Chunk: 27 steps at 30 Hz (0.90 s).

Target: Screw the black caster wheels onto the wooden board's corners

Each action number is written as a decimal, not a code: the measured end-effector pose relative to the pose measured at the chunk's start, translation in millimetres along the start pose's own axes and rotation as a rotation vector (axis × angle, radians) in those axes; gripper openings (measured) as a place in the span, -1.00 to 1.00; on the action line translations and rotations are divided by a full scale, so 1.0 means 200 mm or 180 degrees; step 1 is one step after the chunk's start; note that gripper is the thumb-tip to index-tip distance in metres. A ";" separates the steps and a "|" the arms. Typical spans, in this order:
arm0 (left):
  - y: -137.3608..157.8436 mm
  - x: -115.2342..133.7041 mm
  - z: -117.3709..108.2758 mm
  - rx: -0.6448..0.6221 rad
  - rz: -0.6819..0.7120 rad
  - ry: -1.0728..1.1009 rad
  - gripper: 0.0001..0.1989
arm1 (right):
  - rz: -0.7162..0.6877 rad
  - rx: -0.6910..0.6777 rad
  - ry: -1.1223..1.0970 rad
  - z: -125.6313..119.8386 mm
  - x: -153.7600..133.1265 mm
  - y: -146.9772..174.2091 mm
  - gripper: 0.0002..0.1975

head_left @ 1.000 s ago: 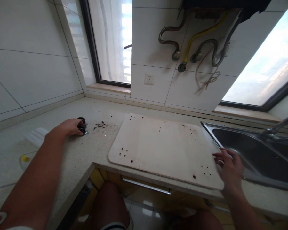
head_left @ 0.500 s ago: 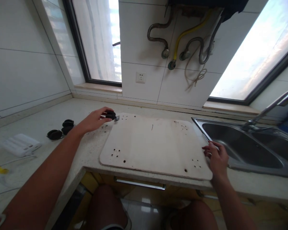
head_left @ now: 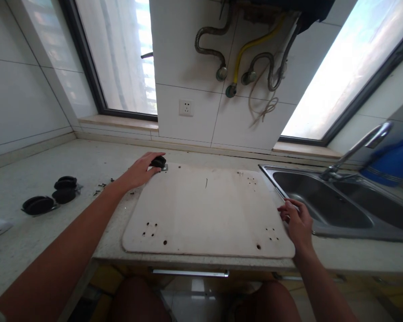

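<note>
The left hand (head_left: 139, 172) pinches a likely light, rigid plate-mount caster (head_left: 159, 161), best held by its wheels, at the drilled board's (head_left: 204, 210) far-left corner; the right hand (head_left: 299, 222) has an unclear grip.

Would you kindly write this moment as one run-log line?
left hand: holds black caster at far-left corner of board | right hand: at board's right edge | counter: more black casters left of board

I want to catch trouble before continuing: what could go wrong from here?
The black caster in the left hand could sit crooked at the far left corner of the board. The left forearm might brush the loose dark bits, perhaps screws, beside it and scatter them. The board lies close to the front edge of the counter and could slide if pushed.
</note>
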<state>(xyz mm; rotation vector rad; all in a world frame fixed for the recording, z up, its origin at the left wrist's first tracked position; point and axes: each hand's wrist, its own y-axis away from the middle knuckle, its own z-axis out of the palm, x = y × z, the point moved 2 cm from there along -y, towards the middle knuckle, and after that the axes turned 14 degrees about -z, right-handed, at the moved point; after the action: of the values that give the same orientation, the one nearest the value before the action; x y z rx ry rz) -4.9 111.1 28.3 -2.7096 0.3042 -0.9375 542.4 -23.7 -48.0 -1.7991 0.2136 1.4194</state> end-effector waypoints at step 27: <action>0.02 0.01 0.03 -0.0130 -0.0274 -0.0254 -0.27 | -0.0088 -0.0016 0.0012 -0.02 0.04 -0.01 -0.50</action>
<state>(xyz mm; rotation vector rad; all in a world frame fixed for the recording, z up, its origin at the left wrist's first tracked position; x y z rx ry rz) 0.3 107.7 24.8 -2.8088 0.1943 -0.8518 548.0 -22.8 -53.8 -1.8025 0.1865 1.3984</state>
